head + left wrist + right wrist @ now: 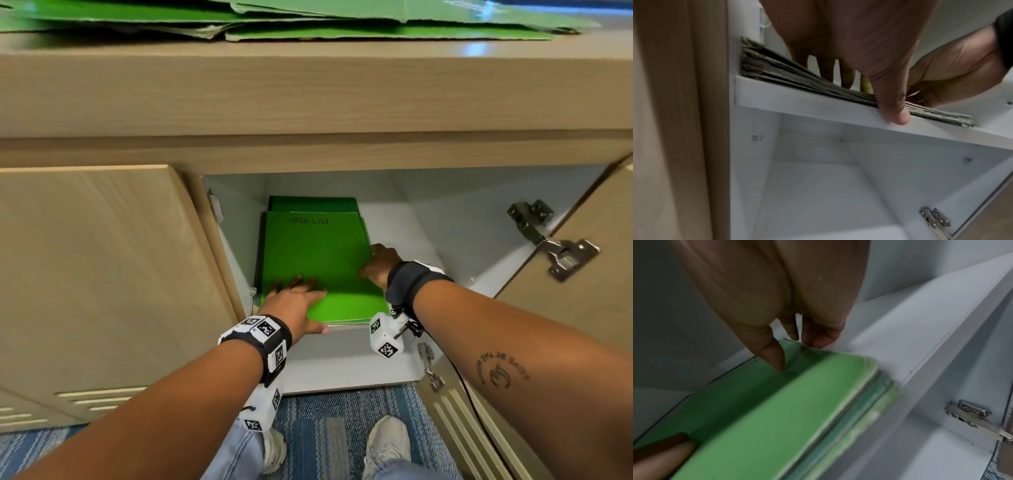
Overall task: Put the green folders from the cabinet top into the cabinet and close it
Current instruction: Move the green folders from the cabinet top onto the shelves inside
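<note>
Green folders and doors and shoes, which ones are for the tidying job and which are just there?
For the job:
- stack of green card folders on the white cabinet shelf
- green folders on the wooden cabinet top
- left hand, flat on the stack
- right hand, at the stack's right edge
- open wooden door

Just there:
- white shoes
- blue carpet
- shut door

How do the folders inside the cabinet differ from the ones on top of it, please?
The folders inside lie in a fairly neat stack on the shelf, held by the left hand and right hand; the folders on top lie spread loosely, untouched. The inside stack's top one reads "TASK LIST"; no writing shows on those above. Both sets are green.
</note>
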Motion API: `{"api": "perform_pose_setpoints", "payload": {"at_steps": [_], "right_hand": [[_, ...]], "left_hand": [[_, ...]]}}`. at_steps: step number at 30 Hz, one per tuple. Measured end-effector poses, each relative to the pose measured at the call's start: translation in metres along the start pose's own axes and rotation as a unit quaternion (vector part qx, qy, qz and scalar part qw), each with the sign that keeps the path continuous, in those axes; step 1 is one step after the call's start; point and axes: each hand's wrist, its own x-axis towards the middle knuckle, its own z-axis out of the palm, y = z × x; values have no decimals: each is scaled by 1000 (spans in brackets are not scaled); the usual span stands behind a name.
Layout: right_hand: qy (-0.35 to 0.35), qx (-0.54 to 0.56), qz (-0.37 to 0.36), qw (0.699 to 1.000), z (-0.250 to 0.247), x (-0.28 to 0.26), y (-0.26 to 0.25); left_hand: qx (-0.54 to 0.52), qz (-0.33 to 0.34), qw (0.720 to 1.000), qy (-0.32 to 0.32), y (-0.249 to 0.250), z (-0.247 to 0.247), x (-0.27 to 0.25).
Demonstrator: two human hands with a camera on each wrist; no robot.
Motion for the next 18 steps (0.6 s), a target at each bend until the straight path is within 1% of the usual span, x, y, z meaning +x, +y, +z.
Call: {"api": "perform_pose_setpoints", "payload": {"at_steps": [4,7,10,14,18], "right_hand": [[-4,-13,21,1000,5,-1,1],[8,16,24,1000,5,-5,0],[25,41,17,999,-2,-18,-5],[44,94,-41,994,-21,-46,-13],[81,161,-104,978,-55,-98,-35]], "left_hand": [[-12,-6,1000,-9,-3,3,2],[-9,-5,1000,-10,-3,3,-1],[-9,5,1000,25,2,-4,-9],[-23,32,995,87,17,-39,-27],[-31,53,989,136,41,-92,-53]]}}
